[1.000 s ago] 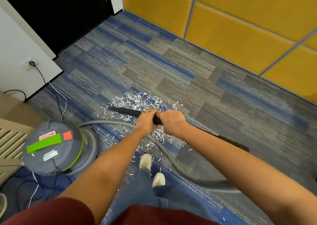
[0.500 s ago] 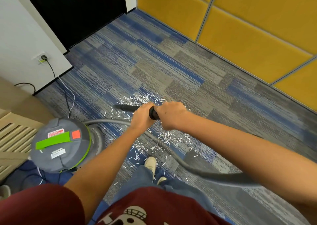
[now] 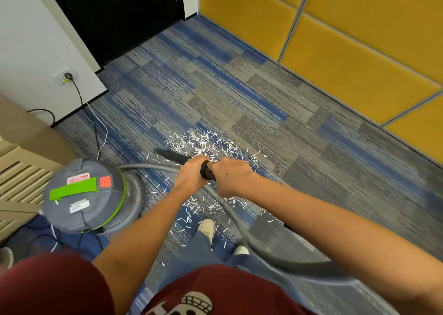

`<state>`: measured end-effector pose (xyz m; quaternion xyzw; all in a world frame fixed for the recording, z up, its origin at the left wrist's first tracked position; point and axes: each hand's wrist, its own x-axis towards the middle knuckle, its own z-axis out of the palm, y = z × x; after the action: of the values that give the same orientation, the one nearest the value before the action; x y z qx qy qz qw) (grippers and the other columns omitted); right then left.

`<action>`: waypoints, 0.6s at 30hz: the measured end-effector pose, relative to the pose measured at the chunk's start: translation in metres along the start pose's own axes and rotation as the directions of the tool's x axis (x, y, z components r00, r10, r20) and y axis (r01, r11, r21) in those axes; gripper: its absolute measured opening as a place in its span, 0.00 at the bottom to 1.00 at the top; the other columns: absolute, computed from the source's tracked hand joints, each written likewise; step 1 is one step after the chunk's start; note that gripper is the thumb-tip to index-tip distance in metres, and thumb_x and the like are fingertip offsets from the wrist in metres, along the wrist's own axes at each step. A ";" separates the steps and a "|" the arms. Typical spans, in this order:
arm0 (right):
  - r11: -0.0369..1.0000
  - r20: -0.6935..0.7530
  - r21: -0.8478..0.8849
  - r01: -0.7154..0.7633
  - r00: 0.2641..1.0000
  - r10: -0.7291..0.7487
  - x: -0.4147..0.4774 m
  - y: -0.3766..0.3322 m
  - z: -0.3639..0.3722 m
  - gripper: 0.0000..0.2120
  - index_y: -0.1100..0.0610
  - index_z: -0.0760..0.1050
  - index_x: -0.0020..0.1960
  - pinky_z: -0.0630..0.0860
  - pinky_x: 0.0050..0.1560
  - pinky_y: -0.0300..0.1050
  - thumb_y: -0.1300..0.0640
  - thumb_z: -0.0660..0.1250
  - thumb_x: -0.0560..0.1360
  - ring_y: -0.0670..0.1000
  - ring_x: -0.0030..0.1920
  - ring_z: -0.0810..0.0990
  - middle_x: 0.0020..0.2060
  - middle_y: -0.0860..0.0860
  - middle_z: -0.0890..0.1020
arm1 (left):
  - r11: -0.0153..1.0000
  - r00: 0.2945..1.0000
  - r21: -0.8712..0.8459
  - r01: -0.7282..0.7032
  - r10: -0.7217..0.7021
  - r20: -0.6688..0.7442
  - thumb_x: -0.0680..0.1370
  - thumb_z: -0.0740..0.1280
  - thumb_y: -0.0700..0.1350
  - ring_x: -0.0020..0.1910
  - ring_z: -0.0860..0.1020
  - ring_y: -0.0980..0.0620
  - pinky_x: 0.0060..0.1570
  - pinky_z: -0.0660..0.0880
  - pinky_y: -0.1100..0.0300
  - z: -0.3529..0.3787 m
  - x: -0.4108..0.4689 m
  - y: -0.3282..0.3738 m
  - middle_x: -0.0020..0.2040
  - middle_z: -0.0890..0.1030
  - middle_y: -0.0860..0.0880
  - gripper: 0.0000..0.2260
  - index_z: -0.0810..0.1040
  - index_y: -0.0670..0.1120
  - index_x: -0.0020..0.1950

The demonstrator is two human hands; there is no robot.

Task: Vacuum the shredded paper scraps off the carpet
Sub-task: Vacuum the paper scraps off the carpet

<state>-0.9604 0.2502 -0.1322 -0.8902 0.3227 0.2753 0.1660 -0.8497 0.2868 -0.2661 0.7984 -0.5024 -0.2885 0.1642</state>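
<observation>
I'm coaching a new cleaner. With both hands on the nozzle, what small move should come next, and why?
Probably sweep the nozzle tip slightly forward and right, into the thick scraps. The left hand and right hand both grip the nozzle, but its tip sits at the pile's left edge, with most scraps beyond it on the carpet.

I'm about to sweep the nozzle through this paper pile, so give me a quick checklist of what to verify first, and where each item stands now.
1. Grip: left hand and right hand both hold the black wand: ok.
2. Nozzle tip at the left edge of the paper scraps: ok.
3. Plug seated in the wall socket: ok.
4. Vacuum canister switched on: cannot tell.
5. Grey hose clear of scraps: not ok, it lies across those near the shoe.
</observation>
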 end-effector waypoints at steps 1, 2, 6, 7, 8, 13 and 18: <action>1.000 0.004 0.018 0.011 1.000 -0.011 -0.004 0.003 0.002 0.17 0.58 0.69 0.63 0.76 0.45 0.44 0.60 0.63 0.75 0.52 0.42 0.73 0.41 0.50 0.69 | 1.000 1.000 0.000 0.004 -0.004 -0.002 0.73 0.67 0.41 0.41 0.79 0.50 0.41 0.76 0.58 0.004 -0.003 0.000 0.44 0.80 0.49 0.06 0.76 0.46 0.49; 0.999 0.019 0.045 0.021 1.000 -0.022 -0.007 0.004 0.005 0.18 0.57 0.69 0.64 0.76 0.45 0.44 0.60 0.64 0.74 0.52 0.42 0.73 0.40 0.50 0.69 | 1.000 1.000 -0.004 0.004 -0.004 -0.003 0.72 0.67 0.41 0.42 0.80 0.49 0.41 0.76 0.59 0.006 -0.006 -0.002 0.44 0.80 0.49 0.06 0.76 0.47 0.48; 0.986 0.069 0.155 0.064 0.995 -0.076 -0.012 0.009 0.013 0.24 0.57 0.67 0.67 0.74 0.41 0.43 0.61 0.66 0.72 0.53 0.43 0.74 0.44 0.53 0.71 | 1.000 1.000 -0.025 0.000 0.000 -0.013 0.70 0.67 0.38 0.45 0.80 0.47 0.45 0.76 0.59 0.011 -0.014 -0.007 0.45 0.81 0.48 0.09 0.77 0.46 0.49; 0.984 0.072 0.163 0.073 0.994 -0.085 -0.011 0.010 0.014 0.24 0.58 0.68 0.67 0.75 0.42 0.43 0.62 0.66 0.72 0.53 0.43 0.74 0.44 0.53 0.71 | 1.000 1.000 -0.027 0.002 -0.002 -0.023 0.70 0.68 0.37 0.46 0.80 0.46 0.46 0.76 0.57 0.012 -0.015 -0.007 0.46 0.81 0.47 0.10 0.78 0.46 0.51; 0.983 0.072 0.168 0.080 0.993 -0.093 -0.010 0.010 0.014 0.23 0.59 0.68 0.66 0.76 0.43 0.43 0.63 0.66 0.72 0.53 0.43 0.74 0.44 0.53 0.72 | 0.999 0.999 -0.037 0.001 -0.002 -0.036 0.70 0.68 0.37 0.47 0.80 0.45 0.48 0.76 0.56 0.012 -0.016 -0.007 0.47 0.81 0.46 0.12 0.78 0.45 0.52; 0.983 0.066 0.145 0.109 0.991 -0.120 -0.013 0.010 0.016 0.24 0.57 0.66 0.68 0.76 0.44 0.45 0.63 0.66 0.73 0.53 0.42 0.74 0.43 0.53 0.70 | 0.998 0.996 -0.066 0.000 -0.005 -0.087 0.70 0.69 0.36 0.47 0.80 0.46 0.47 0.74 0.57 0.017 -0.023 -0.010 0.50 0.80 0.46 0.13 0.78 0.44 0.54; 0.983 0.066 0.144 0.117 0.990 -0.127 -0.008 0.006 0.018 0.28 0.54 0.64 0.71 0.78 0.43 0.45 0.63 0.66 0.73 0.52 0.41 0.75 0.43 0.53 0.70 | 0.996 0.994 -0.084 0.025 -0.034 -0.105 0.71 0.69 0.35 0.43 0.76 0.52 0.46 0.73 0.60 0.019 -0.022 -0.015 0.50 0.79 0.49 0.12 0.77 0.44 0.52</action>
<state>-0.9770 0.2583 -0.1426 -0.8835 0.2797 0.2744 0.2567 -0.8579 0.3140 -0.2825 0.8126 -0.4684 -0.2686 0.2194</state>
